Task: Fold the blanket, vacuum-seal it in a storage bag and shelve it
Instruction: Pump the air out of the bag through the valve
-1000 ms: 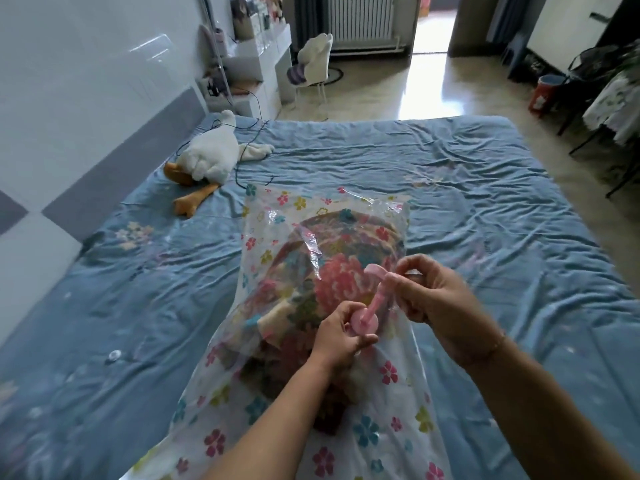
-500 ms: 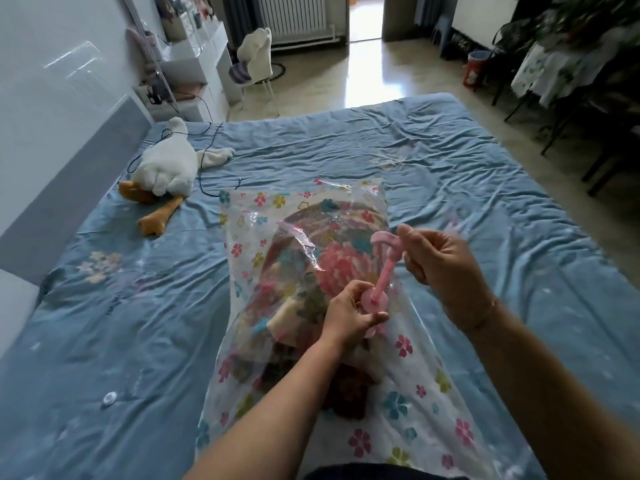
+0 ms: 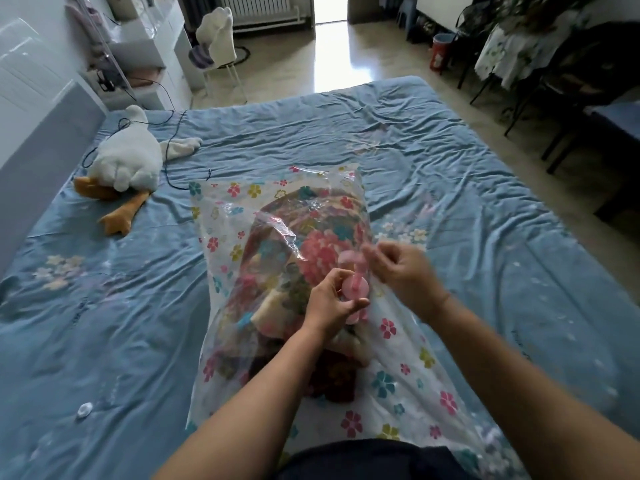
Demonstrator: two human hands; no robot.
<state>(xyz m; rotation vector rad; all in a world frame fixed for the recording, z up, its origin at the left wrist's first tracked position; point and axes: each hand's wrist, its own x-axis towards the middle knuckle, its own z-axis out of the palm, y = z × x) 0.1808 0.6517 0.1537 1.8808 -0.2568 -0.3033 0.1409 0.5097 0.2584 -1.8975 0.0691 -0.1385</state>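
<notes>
Head view: the storage bag point(image 3: 391, 341), clear film printed with flowers, lies lengthwise in the middle of the bed point(image 3: 450, 174). The folded blanket point(image 3: 322, 251) is inside it, bunched toward the bag's left side. A pink pump point(image 3: 356, 289) stands on the bag's top face, just right of the blanket's big pink flower.

The left hand point(image 3: 329, 306) is curled round the pump's base, fingers and thumb closed on it, holding it down against the film. The right hand point(image 3: 401, 268) is smeared by motion. Its fingers are curled right beside the pump handle point(image 3: 349, 257), but I cannot tell whether they grip it.

Half a second ago the handle stood well above the base on a long rod with the right hand holding it. Now the handle sits close to the base. I read that as a push stroke just made, so pumping is under way.

The film over the blanket is loose and creased, not drawn tight. My judgement is that a good deal of air remains and more strokes are needed, and shelving is some way off.

At far left a plush goose point(image 3: 128, 161) lies on the bed, well apart from the bag.
</notes>
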